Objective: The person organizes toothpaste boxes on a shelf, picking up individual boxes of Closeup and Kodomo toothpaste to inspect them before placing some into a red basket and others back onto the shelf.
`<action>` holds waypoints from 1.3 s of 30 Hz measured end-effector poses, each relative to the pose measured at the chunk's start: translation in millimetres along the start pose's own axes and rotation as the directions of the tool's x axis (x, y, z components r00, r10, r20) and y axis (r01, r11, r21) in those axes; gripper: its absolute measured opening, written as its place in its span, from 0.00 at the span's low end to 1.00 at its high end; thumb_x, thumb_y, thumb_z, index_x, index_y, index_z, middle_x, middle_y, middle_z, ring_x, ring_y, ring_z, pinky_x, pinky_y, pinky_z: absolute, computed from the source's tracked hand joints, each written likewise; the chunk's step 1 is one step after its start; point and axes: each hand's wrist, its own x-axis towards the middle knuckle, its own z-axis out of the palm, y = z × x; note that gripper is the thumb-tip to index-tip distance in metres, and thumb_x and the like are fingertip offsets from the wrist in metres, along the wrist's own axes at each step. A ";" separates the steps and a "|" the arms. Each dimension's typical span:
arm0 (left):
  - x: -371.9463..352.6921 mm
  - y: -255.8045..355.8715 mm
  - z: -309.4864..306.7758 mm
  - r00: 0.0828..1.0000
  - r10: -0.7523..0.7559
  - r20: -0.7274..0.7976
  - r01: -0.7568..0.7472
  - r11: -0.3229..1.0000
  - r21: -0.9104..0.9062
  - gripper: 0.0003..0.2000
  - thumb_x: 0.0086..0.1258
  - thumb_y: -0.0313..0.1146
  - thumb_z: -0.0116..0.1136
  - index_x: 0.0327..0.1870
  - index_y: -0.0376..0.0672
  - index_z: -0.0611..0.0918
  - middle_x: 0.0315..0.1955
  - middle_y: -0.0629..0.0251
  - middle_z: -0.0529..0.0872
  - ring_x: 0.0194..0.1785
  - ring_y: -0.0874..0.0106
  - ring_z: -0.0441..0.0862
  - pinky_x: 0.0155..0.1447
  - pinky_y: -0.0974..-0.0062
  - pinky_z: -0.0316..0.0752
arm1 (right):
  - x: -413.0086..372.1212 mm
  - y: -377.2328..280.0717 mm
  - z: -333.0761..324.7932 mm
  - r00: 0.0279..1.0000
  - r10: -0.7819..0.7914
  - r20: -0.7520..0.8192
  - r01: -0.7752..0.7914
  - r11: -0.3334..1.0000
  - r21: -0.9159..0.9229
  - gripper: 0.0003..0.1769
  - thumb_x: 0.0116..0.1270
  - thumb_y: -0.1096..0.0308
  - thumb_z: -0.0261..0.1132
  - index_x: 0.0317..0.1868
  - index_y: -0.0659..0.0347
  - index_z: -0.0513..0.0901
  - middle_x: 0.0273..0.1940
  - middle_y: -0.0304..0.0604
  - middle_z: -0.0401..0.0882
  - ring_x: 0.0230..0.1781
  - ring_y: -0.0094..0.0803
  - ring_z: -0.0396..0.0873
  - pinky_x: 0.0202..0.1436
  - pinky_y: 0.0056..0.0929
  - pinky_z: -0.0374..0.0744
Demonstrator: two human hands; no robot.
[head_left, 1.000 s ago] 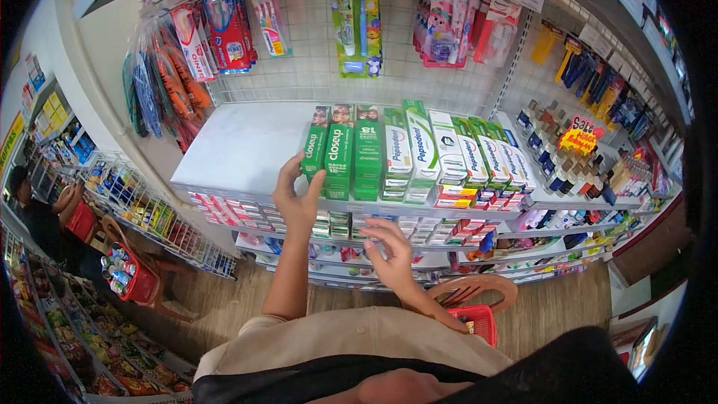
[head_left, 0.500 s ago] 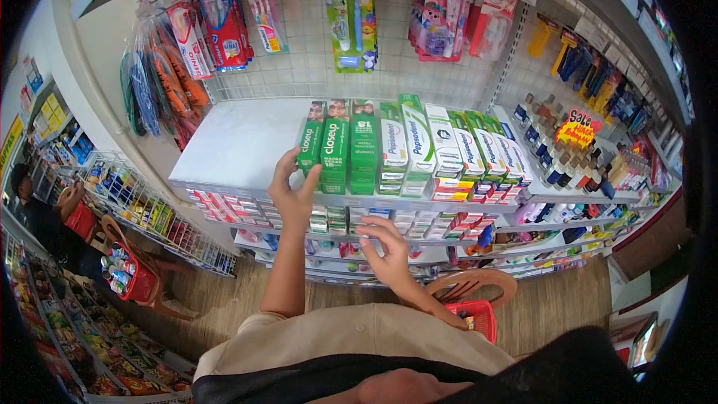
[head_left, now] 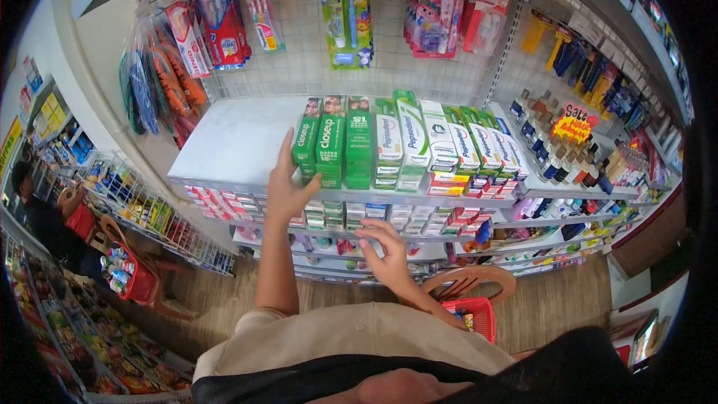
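Observation:
Against the left side of a row of green Closeup toothpaste boxes [head_left: 330,141] is my left hand [head_left: 287,185]. Its fingers stretch up beside the leftmost narrow Closeup box [head_left: 305,144], and its thumb is spread across the front near the bottom. White and green Pepsodent toothpaste boxes [head_left: 388,137] stand in stacks to the right on the same white shelf [head_left: 228,138]. My right hand [head_left: 384,248] hangs in front of the lower shelves, fingers apart and loosely bent, holding nothing.
Toothbrush packs [head_left: 345,11] hang on the grid above. Nail polish bottles [head_left: 572,153] stand at right beside a sale sign [head_left: 576,126]. A red basket [head_left: 479,317] sits by a brown chair [head_left: 479,278]. Another person [head_left: 45,206] is far left, near a filled red basket [head_left: 133,275].
My left hand's fingers have straightened and shifted up and left along the side of the Closeup boxes. My right hand has hardly moved. The view has shifted slightly.

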 end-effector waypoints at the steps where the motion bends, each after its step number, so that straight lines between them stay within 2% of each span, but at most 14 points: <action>1: 2.1 -0.8 -2.0 0.998 -0.022 0.055 0.023 1.000 -0.007 0.47 0.58 0.20 0.66 0.79 0.36 0.52 0.61 0.50 0.79 0.64 0.66 0.78 0.67 0.68 0.72 | -0.7 0.0 -0.1 1.000 -0.006 0.000 0.006 1.000 -0.003 0.11 0.62 0.77 0.68 0.46 0.64 0.87 0.54 0.51 0.82 0.56 0.44 0.81 0.59 0.36 0.77; 3: 7.1 -8.4 -7.6 0.993 -0.046 0.105 0.048 0.999 -0.015 0.48 0.57 0.20 0.66 0.79 0.36 0.51 0.61 0.50 0.79 0.63 0.66 0.78 0.68 0.69 0.71 | -3.0 1.2 0.1 1.000 0.013 0.008 -0.013 1.000 0.014 0.11 0.62 0.77 0.68 0.46 0.64 0.87 0.54 0.51 0.82 0.56 0.44 0.81 0.59 0.36 0.77; 5: 12.7 -24.4 -14.0 0.977 -0.075 0.202 0.111 0.979 -0.172 0.50 0.56 0.19 0.67 0.80 0.37 0.50 0.63 0.54 0.78 0.64 0.68 0.77 0.68 0.71 0.71 | -4.3 2.6 -0.6 0.999 0.030 0.015 -0.031 0.999 0.030 0.11 0.62 0.77 0.68 0.46 0.65 0.87 0.54 0.51 0.82 0.56 0.44 0.81 0.59 0.36 0.77; 6: 15.5 -22.9 -15.9 0.977 -0.076 0.199 0.111 0.979 -0.173 0.50 0.56 0.19 0.67 0.80 0.37 0.50 0.63 0.54 0.78 0.64 0.68 0.77 0.68 0.71 0.71 | -4.0 3.3 -1.5 0.999 -0.011 0.037 0.011 1.000 -0.001 0.11 0.64 0.79 0.66 0.47 0.66 0.86 0.56 0.51 0.80 0.54 0.40 0.82 0.58 0.33 0.79; 8: 21.2 -18.5 -19.3 0.944 -0.098 0.315 0.185 0.948 -0.260 0.51 0.54 0.17 0.68 0.80 0.38 0.50 0.65 0.58 0.75 0.65 0.71 0.74 0.67 0.71 0.71 | -4.3 4.4 -2.1 0.997 -0.052 0.062 0.054 0.998 -0.032 0.11 0.66 0.81 0.64 0.48 0.68 0.85 0.57 0.51 0.78 0.52 0.36 0.82 0.57 0.31 0.81; 9: 23.6 -21.4 -21.3 0.944 -0.098 0.314 0.185 0.948 -0.260 0.51 0.54 0.17 0.68 0.80 0.38 0.50 0.65 0.58 0.75 0.65 0.71 0.74 0.67 0.71 0.71 | -4.7 4.7 -2.1 0.997 -0.045 0.062 0.047 0.998 -0.028 0.11 0.66 0.81 0.64 0.47 0.68 0.85 0.57 0.51 0.78 0.53 0.37 0.82 0.57 0.32 0.81; 11: 27.4 -29.3 -25.2 0.894 -0.166 0.417 0.273 0.938 -0.212 0.52 0.53 0.16 0.68 0.80 0.39 0.51 0.67 0.60 0.73 0.67 0.71 0.72 0.67 0.71 0.71 | -4.7 3.9 -1.7 0.997 -0.039 0.063 0.041 0.999 -0.024 0.10 0.65 0.80 0.64 0.47 0.68 0.85 0.56 0.51 0.79 0.54 0.37 0.82 0.58 0.32 0.80; 13: 29.1 -27.6 -27.2 0.884 -0.183 0.429 0.303 0.925 -0.229 0.52 0.52 0.16 0.69 0.80 0.39 0.52 0.67 0.60 0.72 0.67 0.71 0.71 0.67 0.71 0.71 | -4.1 1.3 -1.2 0.999 -0.045 0.031 0.047 0.998 -0.046 0.11 0.61 0.77 0.68 0.45 0.65 0.87 0.54 0.49 0.83 0.55 0.43 0.81 0.58 0.35 0.77; 18: 30.0 -30.2 -26.4 0.879 -0.176 0.442 0.315 0.912 -0.263 0.53 0.52 0.17 0.71 0.80 0.40 0.52 0.67 0.59 0.72 0.67 0.70 0.71 0.67 0.70 0.71 | -5.6 2.8 -0.1 0.999 -0.039 0.035 0.041 0.998 -0.052 0.10 0.61 0.77 0.68 0.45 0.64 0.87 0.53 0.49 0.83 0.54 0.43 0.81 0.57 0.35 0.77; 20: 29.8 -32.7 -26.0 0.897 -0.146 0.417 0.249 0.946 -0.206 0.53 0.52 0.17 0.73 0.80 0.40 0.53 0.67 0.59 0.72 0.67 0.70 0.72 0.67 0.69 0.71 | -5.9 2.1 0.6 0.999 -0.035 0.039 0.038 0.998 -0.056 0.10 0.61 0.77 0.68 0.44 0.64 0.87 0.53 0.49 0.83 0.54 0.43 0.81 0.57 0.35 0.77; 29: 29.9 -27.5 -23.7 0.895 -0.178 0.410 0.280 0.938 -0.205 0.53 0.51 0.17 0.74 0.79 0.39 0.53 0.67 0.59 0.72 0.66 0.70 0.72 0.68 0.69 0.70 | -6.7 0.3 5.0 0.997 -0.048 0.062 0.052 0.997 -0.058 0.10 0.62 0.76 0.69 0.44 0.64 0.87 0.53 0.49 0.83 0.52 0.41 0.82 0.54 0.34 0.79; 36: 30.1 -26.5 -24.9 0.896 -0.155 0.417 0.257 0.945 -0.202 0.53 0.51 0.17 0.74 0.80 0.42 0.54 0.66 0.59 0.73 0.66 0.70 0.73 0.67 0.69 0.71 | -13.9 2.7 7.0 0.995 0.084 0.057 -0.085 0.996 0.016 0.09 0.63 0.76 0.69 0.44 0.64 0.87 0.53 0.50 0.83 0.52 0.41 0.82 0.54 0.33 0.79; 38: 30.2 -23.3 -28.2 0.875 -0.207 0.437 0.328 0.918 -0.223 0.53 0.51 0.17 0.73 0.80 0.44 0.54 0.67 0.60 0.73 0.67 0.69 0.72 0.68 0.69 0.70 | -13.6 1.1 5.3 0.994 0.094 0.054 -0.095 0.995 0.018 0.09 0.63 0.76 0.68 0.44 0.64 0.87 0.53 0.50 0.83 0.52 0.41 0.82 0.54 0.34 0.79; 39: 30.7 -22.3 -28.8 0.874 -0.205 0.440 0.327 0.918 -0.224 0.53 0.51 0.17 0.73 0.80 0.44 0.54 0.67 0.60 0.73 0.67 0.69 0.72 0.68 0.69 0.70 | -12.2 -1.1 3.8 0.998 0.043 0.055 -0.042 0.999 -0.021 0.09 0.63 0.76 0.68 0.44 0.64 0.87 0.53 0.50 0.83 0.52 0.41 0.82 0.55 0.34 0.79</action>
